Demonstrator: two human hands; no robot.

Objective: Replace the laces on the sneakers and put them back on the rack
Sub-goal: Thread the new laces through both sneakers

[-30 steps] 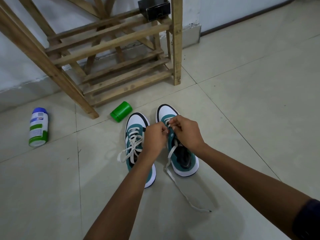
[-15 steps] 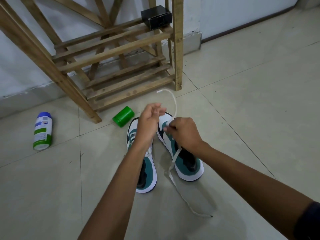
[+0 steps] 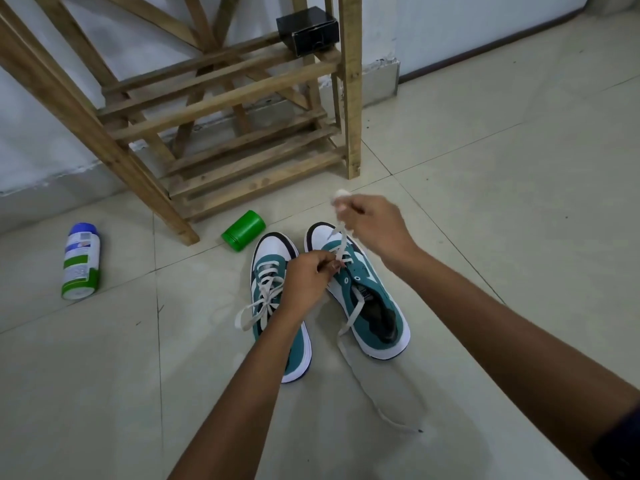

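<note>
Two green-and-white sneakers stand side by side on the tiled floor. The left sneaker [image 3: 268,268] is fully laced, its white bow ends hanging off its left side. The right sneaker [image 3: 372,306] is only laced near the toe. My right hand [image 3: 375,226] pinches one end of its white lace [image 3: 343,237] and holds it stretched up above the toe. My left hand [image 3: 306,282] pinches the lace at the eyelets on the right sneaker's inner side. The lace's other end [image 3: 381,407] trails loose across the floor toward me.
A wooden shoe rack [image 3: 221,98] stands against the wall just beyond the sneakers, with a black box [image 3: 308,31] on a shelf. A green canister [image 3: 244,230] lies near the rack's foot. A white, blue-capped bottle [image 3: 81,261] lies on the floor at left.
My right hand has lifted off the right sneaker's toe, drawing the lace end up and away. My left hand has dropped from above the toes back to the eyelets.
</note>
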